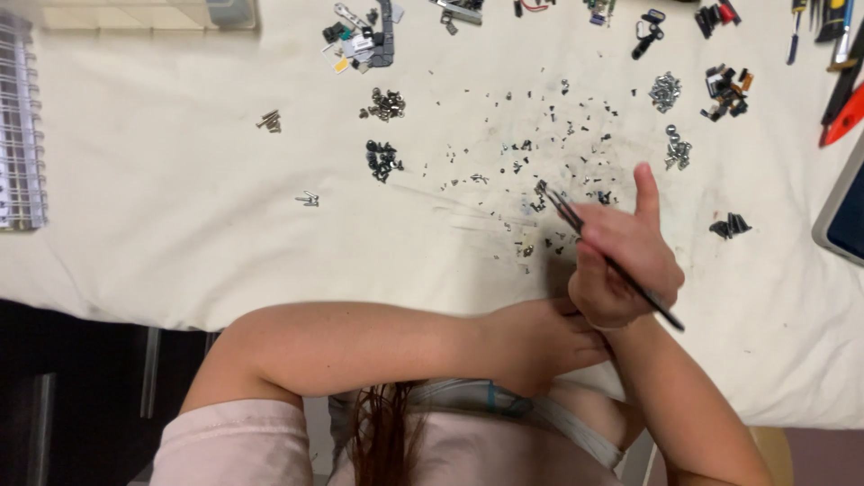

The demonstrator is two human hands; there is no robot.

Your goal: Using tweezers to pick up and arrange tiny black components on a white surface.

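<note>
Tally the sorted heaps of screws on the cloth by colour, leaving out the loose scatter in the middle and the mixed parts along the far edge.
Silver heaps: 4
Black heaps: 2
Grey-brown heaps: 1
Total: 7

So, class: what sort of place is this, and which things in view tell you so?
Probably a small-parts repair or sorting bench. A pale cloth carries scattered tiny screws sorted into heaps, hand tools lie at the far corner, and the right hand holds tweezers over the screws.
</note>
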